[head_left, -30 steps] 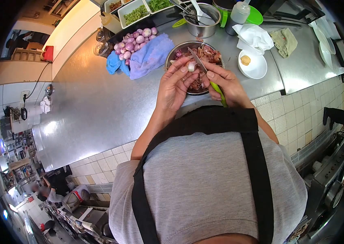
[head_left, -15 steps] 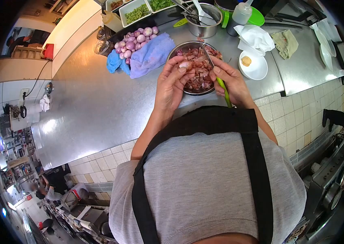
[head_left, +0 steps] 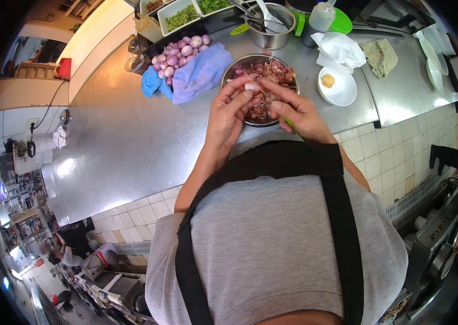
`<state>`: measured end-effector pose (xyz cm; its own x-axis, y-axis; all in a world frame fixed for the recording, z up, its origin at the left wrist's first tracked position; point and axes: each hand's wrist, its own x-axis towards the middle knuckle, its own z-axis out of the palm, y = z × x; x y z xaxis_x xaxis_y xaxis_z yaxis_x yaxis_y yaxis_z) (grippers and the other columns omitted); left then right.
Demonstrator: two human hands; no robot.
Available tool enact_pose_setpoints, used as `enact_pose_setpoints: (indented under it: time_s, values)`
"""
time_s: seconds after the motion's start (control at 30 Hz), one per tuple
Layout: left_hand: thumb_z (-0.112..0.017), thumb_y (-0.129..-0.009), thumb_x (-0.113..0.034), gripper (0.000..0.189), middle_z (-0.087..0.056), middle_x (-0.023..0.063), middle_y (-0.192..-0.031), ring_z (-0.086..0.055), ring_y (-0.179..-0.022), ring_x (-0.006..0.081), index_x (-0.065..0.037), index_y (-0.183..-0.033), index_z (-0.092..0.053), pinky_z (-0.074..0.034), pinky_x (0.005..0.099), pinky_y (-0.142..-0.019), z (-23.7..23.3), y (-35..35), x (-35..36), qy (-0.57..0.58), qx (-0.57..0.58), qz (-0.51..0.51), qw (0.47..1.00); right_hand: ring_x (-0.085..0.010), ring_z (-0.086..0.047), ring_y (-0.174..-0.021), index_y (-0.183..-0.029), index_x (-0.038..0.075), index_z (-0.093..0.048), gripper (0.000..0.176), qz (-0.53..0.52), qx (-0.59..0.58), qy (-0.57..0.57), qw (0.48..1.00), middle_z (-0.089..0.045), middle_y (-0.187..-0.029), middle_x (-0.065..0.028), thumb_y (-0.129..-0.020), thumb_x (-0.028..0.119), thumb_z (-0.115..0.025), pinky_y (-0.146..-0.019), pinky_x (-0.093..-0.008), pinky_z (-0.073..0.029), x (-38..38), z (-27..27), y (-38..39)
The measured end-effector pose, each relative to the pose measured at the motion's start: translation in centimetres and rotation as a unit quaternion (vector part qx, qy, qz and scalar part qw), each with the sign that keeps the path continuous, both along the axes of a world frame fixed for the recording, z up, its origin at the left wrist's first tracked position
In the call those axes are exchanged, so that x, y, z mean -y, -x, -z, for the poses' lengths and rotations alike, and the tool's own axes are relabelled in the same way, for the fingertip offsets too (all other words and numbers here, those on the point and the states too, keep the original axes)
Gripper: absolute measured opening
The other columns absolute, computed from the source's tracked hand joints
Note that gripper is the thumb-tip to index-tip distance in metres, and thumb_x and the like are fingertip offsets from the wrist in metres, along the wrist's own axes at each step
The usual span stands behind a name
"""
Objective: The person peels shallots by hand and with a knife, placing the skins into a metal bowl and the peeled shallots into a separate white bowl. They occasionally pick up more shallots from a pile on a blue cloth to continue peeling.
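Note:
My left hand [head_left: 226, 112] pinches a small shallot [head_left: 250, 86] between thumb and fingertips, above a round metal bowl [head_left: 228, 69]. Reddish-brown shallot skins [head_left: 264, 111] fill the bowl. Close beside it, my right hand [head_left: 302, 115] is closed around a knife whose green handle [head_left: 289, 125] shows below the palm. Its blade is mostly hidden by the fingers, which reach to the shallot. Peeled purple shallots [head_left: 180, 54] lie heaped to the left, against a lilac cloth [head_left: 203, 73] and a blue cloth [head_left: 155, 83].
A white bowl [head_left: 346, 97] holding a small tan piece stands right of the metal bowl, near crumpled white paper [head_left: 338, 52] and a greenish cloth [head_left: 379, 58]. Behind are a metal pot [head_left: 269, 40] with utensils and trays of chopped greens [head_left: 182, 19]. The steel counter [head_left: 131, 146] extends left.
My right hand has turned and moved its fingers left, up to the shallot. The knife blade, plainly visible before, is now mostly hidden. My left hand stays almost in place.

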<state>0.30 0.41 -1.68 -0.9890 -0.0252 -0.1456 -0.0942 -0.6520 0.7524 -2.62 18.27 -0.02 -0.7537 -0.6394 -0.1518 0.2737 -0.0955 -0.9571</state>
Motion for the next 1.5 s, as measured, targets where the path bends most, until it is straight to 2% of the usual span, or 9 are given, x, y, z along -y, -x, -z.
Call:
enact_pose_setpoints:
  time_s: [0.4, 0.7, 1.0, 1.07, 1.17, 1.27, 1.4, 1.47, 1.5]
  values:
    - [-0.056, -0.083, 0.003, 0.033, -0.059, 0.0066, -0.104, -0.058, -0.092, 0.0124, 0.000, -0.116, -0.053, -0.048, 0.0244, -0.082, -0.7, -0.1, 0.2, -0.027, 0.005, 0.015, 0.999, -0.0042, -0.035, -0.054, -0.137, 0.019, -0.039, 0.050, -0.025, -0.035, -0.055, 0.998, -0.045, -0.069, 0.0050, -0.089, 0.013, -0.052, -0.047, -0.0182, -0.031, -0.1, -0.7, -0.4]
    - [-0.056, -0.084, 0.001, 0.034, -0.062, 0.0038, -0.102, -0.056, -0.093, 0.0102, -0.004, -0.117, -0.056, -0.043, 0.0233, -0.084, -1.4, -0.2, -0.3, 0.139, -0.005, -0.003, 0.990, -0.0045, -0.036, -0.057, -0.136, 0.018, -0.039, 0.050, -0.009, -0.049, -0.049, 0.998, -0.049, -0.076, 0.0036, -0.089, 0.010, -0.052, -0.049, -0.0188, -0.033, 0.0, -0.6, -0.4]
    - [-0.054, -0.088, -0.006, 0.028, -0.062, 0.0075, -0.105, -0.060, -0.090, 0.0124, 0.000, -0.116, -0.055, -0.049, 0.0249, -0.078, -1.1, -0.2, -0.3, 0.023, 0.018, 0.002, 1.000, -0.0041, -0.036, -0.058, -0.135, 0.017, -0.041, 0.048, -0.010, -0.023, -0.050, 0.998, -0.046, -0.073, 0.0048, -0.089, 0.009, -0.051, -0.050, -0.0181, -0.032, -0.1, -0.7, -0.5]
    - [-0.055, -0.088, -0.007, 0.028, -0.062, 0.0073, -0.105, -0.060, -0.089, 0.0119, 0.001, -0.115, -0.055, -0.049, 0.0242, -0.078, -1.0, -0.2, -0.3, 0.036, 0.015, -0.001, 0.999, -0.0039, -0.036, -0.057, -0.134, 0.016, -0.042, 0.047, -0.007, -0.030, -0.054, 0.998, -0.046, -0.073, 0.0047, -0.089, 0.009, -0.050, -0.049, -0.0178, -0.031, -0.1, -0.6, -0.5]
    - [-0.055, -0.088, -0.008, 0.028, -0.062, 0.0065, -0.104, -0.060, -0.090, 0.0126, 0.001, -0.115, -0.055, -0.050, 0.0245, -0.079, -1.0, -0.2, -0.5, 0.066, 0.006, -0.009, 0.998, -0.0055, -0.042, -0.062, -0.133, 0.014, -0.044, 0.045, -0.005, -0.045, -0.047, 0.998, -0.052, -0.078, 0.0030, -0.088, 0.008, -0.051, -0.054, -0.0189, -0.036, -0.2, -0.4, -0.4]
    - [-0.055, -0.088, -0.009, 0.027, -0.062, 0.0066, -0.102, -0.060, -0.089, 0.0135, 0.001, -0.114, -0.056, -0.050, 0.0255, -0.078, -0.8, -0.3, -0.6, 0.084, 0.007, -0.017, 0.996, -0.0098, -0.054, -0.075, -0.129, 0.011, -0.048, 0.042, 0.025, -0.072, -0.034, 0.997, -0.061, -0.092, -0.0031, -0.087, 0.007, -0.052, -0.067, -0.0229, -0.045, 0.1, 0.0, -0.4]
    - [-0.057, -0.087, -0.006, 0.026, -0.062, 0.0085, -0.103, -0.061, -0.086, 0.0130, 0.002, -0.111, -0.057, -0.051, 0.0242, -0.076, -0.4, -0.3, -0.6, 0.057, 0.013, -0.022, 0.998, -0.0172, -0.058, -0.095, -0.125, 0.008, -0.051, 0.039, 0.054, -0.232, -0.102, 0.966, -0.061, -0.111, -0.0096, -0.086, 0.008, -0.055, -0.085, -0.0280, -0.045, 0.2, 0.2, -0.4]
    - [-0.057, -0.087, -0.006, 0.025, -0.062, 0.0086, -0.102, -0.061, -0.085, 0.0134, 0.001, -0.110, -0.057, -0.051, 0.0244, -0.075, -0.2, -0.3, -0.6, 0.047, 0.018, -0.024, 0.998, -0.0198, -0.058, -0.101, -0.123, 0.006, -0.051, 0.037, 0.065, -0.317, -0.127, 0.938, -0.059, -0.117, -0.0110, -0.086, 0.009, -0.056, -0.089, -0.0289, -0.043, 0.3, 1.1, -0.1]
    - [-0.057, -0.087, -0.006, 0.024, -0.062, 0.0086, -0.101, -0.062, -0.084, 0.0136, 0.001, -0.110, -0.057, -0.052, 0.0245, -0.074, -0.2, -0.3, -0.6, 0.042, 0.020, -0.025, 0.999, -0.0197, -0.059, -0.094, -0.123, 0.006, -0.051, 0.037, 0.076, -0.342, -0.120, 0.929, -0.060, -0.112, -0.0107, -0.087, 0.010, -0.055, -0.083, -0.0283, -0.046, 0.4, 1.5, 0.0]
